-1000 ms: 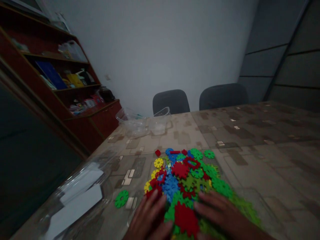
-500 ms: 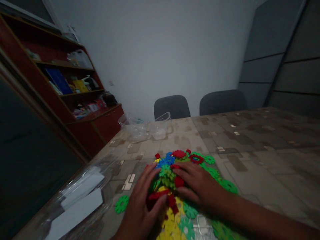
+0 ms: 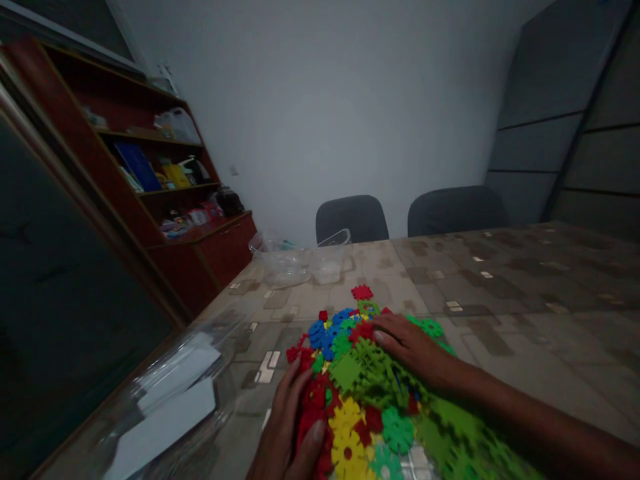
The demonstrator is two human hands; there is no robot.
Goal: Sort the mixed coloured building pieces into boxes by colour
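A heap of plastic snowflake-shaped building pieces lies in front of me, with yellow flower pieces (image 3: pixel 349 447), blue pieces (image 3: pixel 326 340), light green pieces (image 3: pixel 367 373) and red pieces (image 3: pixel 315 393). My left hand (image 3: pixel 287 420) cups the heap's left side, fingers stretched along the red pieces and thumb apart from them. On the far right side my right hand (image 3: pixel 413 347) lies over the heap, its fingers extended against red and green pieces. Its palm and the pieces under it are hidden. A single red piece (image 3: pixel 362 292) lies beyond the heap.
Clear plastic containers (image 3: pixel 285 267) stand at the table's far left. Nearer, transparent packaging with white cards (image 3: pixel 165 427) lies at the left edge. Two dark chairs (image 3: pixel 353 219) stand behind the patterned table (image 3: pixel 500 300). A red-brown shelf cabinet (image 3: pixel 200 253) is at the left.
Both hands have moved apart, the right one outward to the heap's far right. Light green pieces now show in the middle, and a red piece lies farther out. The view has shifted slightly.
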